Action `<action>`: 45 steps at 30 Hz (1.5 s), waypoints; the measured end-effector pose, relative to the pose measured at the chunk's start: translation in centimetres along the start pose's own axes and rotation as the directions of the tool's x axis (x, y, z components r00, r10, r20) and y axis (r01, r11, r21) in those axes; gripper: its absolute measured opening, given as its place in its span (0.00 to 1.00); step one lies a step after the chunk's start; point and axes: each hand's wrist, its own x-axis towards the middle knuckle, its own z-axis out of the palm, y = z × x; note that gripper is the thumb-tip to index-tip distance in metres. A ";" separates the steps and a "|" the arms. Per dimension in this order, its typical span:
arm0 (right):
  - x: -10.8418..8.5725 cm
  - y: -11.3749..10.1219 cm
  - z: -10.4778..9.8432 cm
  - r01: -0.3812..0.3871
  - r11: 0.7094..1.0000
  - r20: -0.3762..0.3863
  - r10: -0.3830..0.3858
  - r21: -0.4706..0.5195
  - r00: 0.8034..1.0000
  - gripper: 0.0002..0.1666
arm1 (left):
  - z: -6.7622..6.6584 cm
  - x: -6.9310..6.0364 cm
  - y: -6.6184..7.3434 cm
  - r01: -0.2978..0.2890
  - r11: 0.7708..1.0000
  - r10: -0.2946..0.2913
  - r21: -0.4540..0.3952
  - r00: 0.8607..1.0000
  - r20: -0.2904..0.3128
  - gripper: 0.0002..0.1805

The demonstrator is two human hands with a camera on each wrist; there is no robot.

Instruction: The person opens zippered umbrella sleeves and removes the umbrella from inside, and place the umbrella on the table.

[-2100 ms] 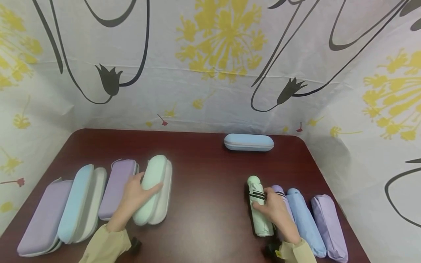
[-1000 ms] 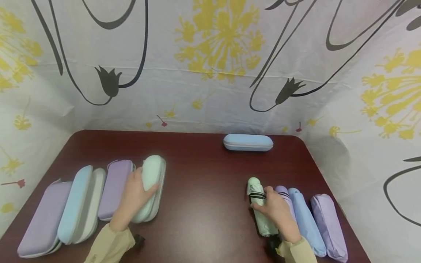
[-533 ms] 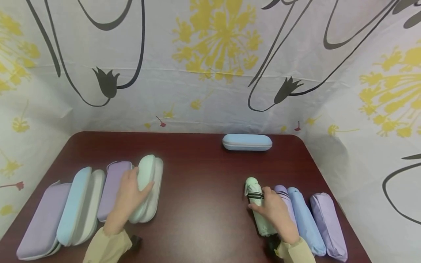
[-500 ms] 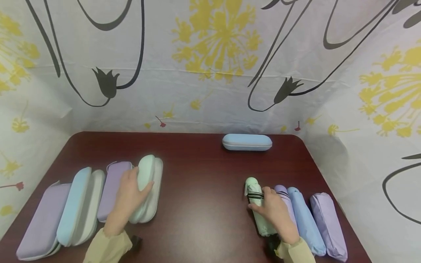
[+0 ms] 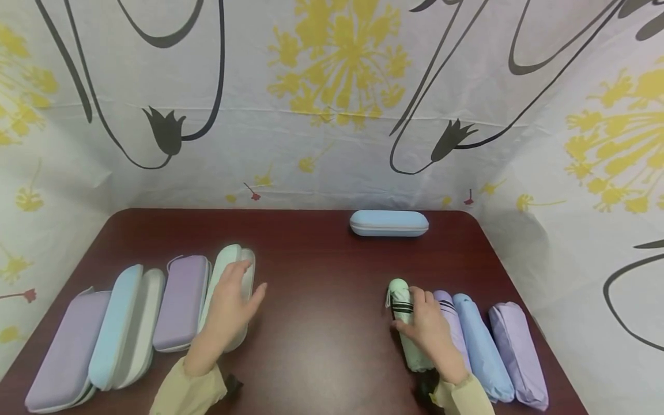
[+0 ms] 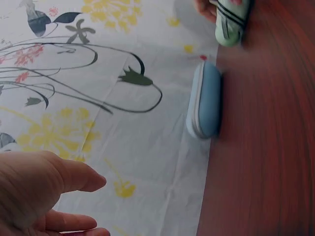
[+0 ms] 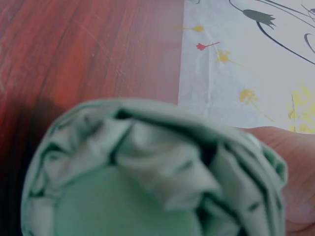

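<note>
My left hand (image 5: 228, 308) is lifted over a mint-green hard zip case (image 5: 220, 271), thumb and fingers spread, with nothing in its grasp. The left wrist view also shows the left hand (image 6: 44, 191) with a gap between thumb and fingers. A light-green folded umbrella (image 5: 415, 346) with black stripes lies on the table at right, and my right hand (image 5: 430, 331) grips it between thumb and fingers. Its crumpled fabric end fills the lower part of the right wrist view. Touching it on the right is a purple folded umbrella (image 5: 451, 317), partly hidden by the hand.
Left of the green case lie a purple case (image 5: 181, 302), a light-blue case (image 5: 116, 328) with a pale half beside it, and another purple case (image 5: 70, 351). A blue case (image 5: 389, 223) sits at the table's (image 5: 311, 276) back. Blue (image 5: 482, 351) and lilac umbrellas (image 5: 519, 357) lie far right.
The green case shifted left against the purple case. My left hand then let go of it and moved up and right. The right hand stays on the green umbrella.
</note>
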 end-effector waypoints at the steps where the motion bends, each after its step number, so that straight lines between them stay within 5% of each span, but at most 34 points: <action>1: 0.0 0.0 0.0 0.010 1.000 -0.005 -0.010 0.002 1.000 0.44 | 0.3 0.0 0.1 -0.009 1.000 0.009 -0.014 1.000 0.005 0.26; 8: 0.1 0.2 0.2 0.102 0.994 -0.066 -0.100 0.028 0.993 0.41 | 2.2 0.8 0.7 -0.016 0.992 0.018 -0.123 1.000 0.013 0.21; 17: 0.5 0.3 0.0 0.158 0.983 -0.108 -0.148 0.096 0.983 0.36 | 3.9 1.6 0.9 0.117 0.959 -0.085 -0.259 0.988 0.131 0.18; 24: 1.8 0.6 -1.3 0.177 0.976 -0.080 -0.168 0.125 0.983 0.35 | 5.0 1.7 1.0 0.163 0.929 -0.120 -0.331 0.982 0.147 0.19; 30: 3.7 1.0 -2.9 0.137 0.978 -0.015 -0.137 0.156 0.990 0.34 | 6.1 2.7 1.5 0.251 0.873 -0.191 -0.419 0.965 0.180 0.19; 38: 5.5 1.5 -4.2 0.116 0.979 0.002 -0.118 0.170 0.993 0.35 | 8.5 4.5 2.7 0.320 0.787 -0.216 -0.527 0.944 0.251 0.20; 45: 8.2 2.7 -4.7 0.043 0.968 0.042 -0.055 0.249 0.998 0.37 | 9.9 5.2 3.2 0.487 0.674 -0.341 -0.555 0.872 0.351 0.20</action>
